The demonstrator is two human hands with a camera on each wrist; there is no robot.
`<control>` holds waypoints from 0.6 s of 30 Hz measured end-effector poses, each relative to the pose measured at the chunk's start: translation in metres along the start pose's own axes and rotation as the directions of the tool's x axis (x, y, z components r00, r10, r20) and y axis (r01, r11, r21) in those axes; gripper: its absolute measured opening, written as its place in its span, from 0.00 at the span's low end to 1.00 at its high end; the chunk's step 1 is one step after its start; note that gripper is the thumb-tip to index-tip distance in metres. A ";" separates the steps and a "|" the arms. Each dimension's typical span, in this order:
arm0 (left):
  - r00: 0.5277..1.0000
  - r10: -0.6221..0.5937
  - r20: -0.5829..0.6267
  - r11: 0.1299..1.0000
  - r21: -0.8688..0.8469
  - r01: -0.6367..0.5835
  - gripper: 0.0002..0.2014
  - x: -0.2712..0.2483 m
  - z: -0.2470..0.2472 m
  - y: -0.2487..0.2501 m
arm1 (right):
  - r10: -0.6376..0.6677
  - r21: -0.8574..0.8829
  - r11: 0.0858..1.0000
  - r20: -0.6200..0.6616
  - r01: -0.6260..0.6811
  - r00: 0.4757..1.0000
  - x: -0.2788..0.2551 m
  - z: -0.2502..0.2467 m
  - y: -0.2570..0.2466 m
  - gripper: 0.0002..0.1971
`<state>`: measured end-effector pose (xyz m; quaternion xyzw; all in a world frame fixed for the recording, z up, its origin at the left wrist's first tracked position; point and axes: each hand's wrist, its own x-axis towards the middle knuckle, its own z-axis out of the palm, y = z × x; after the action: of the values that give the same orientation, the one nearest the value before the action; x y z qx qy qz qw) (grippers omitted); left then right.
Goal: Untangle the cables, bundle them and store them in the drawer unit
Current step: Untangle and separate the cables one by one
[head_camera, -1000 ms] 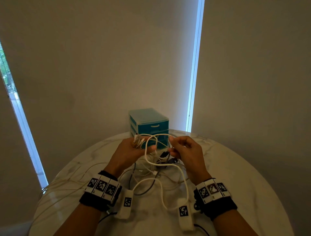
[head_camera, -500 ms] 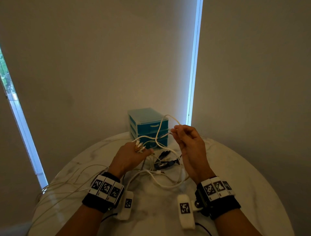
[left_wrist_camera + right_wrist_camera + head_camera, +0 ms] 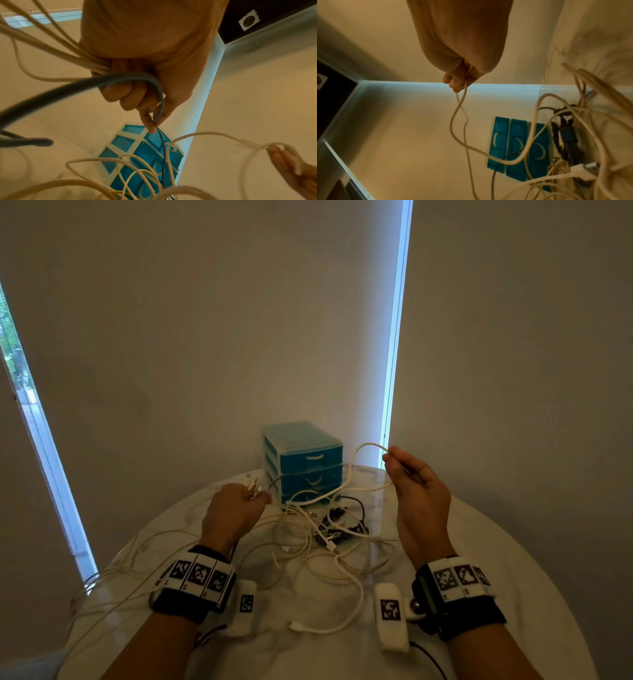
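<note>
A tangle of white cables [image 3: 308, 546] and dark cables [image 3: 342, 529] lies on the round marble table [image 3: 513, 594] in front of a teal drawer unit [image 3: 303, 462]. My left hand [image 3: 236, 508] grips a bunch of white cables with their plugs [image 3: 251, 486] sticking up, plus a grey cable [image 3: 130, 79] pinched between thumb and forefinger. My right hand [image 3: 416, 491], raised to the right of the drawer unit, pinches a loop of one white cable [image 3: 363, 450] [image 3: 458, 108] that trails down into the tangle. All the drawers look closed.
Thin white cables [image 3: 113, 580] trail over the table's left edge. A white plug end [image 3: 294, 626] lies near the front between my wrists. Walls and bright window strips [image 3: 394, 354] stand close behind the table.
My right hand has risen and swung right, drawing the white cable loop up and out of the tangle. My left hand has shifted slightly left, still holding its bunch.
</note>
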<state>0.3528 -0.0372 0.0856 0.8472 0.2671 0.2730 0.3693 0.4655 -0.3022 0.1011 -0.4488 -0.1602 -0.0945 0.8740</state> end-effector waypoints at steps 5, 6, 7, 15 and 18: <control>0.980 0.193 -0.044 0.980 -0.035 -0.195 0.09 -0.013 -0.004 0.016 | -0.040 0.052 0.998 0.164 0.031 0.986 -0.009 0.014 -0.001 0.10; 0.973 0.231 -0.008 0.967 -0.109 -0.231 0.09 -0.017 -0.008 0.024 | -0.042 0.054 0.998 0.180 0.033 0.983 -0.011 0.016 0.000 0.09; 0.959 0.269 0.085 0.953 -0.166 -0.253 0.11 -0.022 -0.012 0.030 | -0.044 0.055 0.998 0.193 0.034 0.980 -0.012 0.016 0.000 0.08; 0.832 0.398 0.387 0.917 -0.137 -0.375 0.12 -0.030 -0.010 0.033 | -0.072 0.061 0.996 0.193 0.061 0.979 -0.008 0.011 -0.001 0.05; 0.926 0.370 0.071 0.882 -0.340 -0.327 0.12 -0.028 -0.013 0.034 | -0.023 -0.307 0.945 0.284 0.114 0.959 -0.004 0.000 0.009 0.10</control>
<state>0.3330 -0.0694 0.1123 0.8260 0.0365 0.3175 0.4644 0.4643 -0.2965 0.0926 -0.5874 -0.2789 -0.0864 0.7548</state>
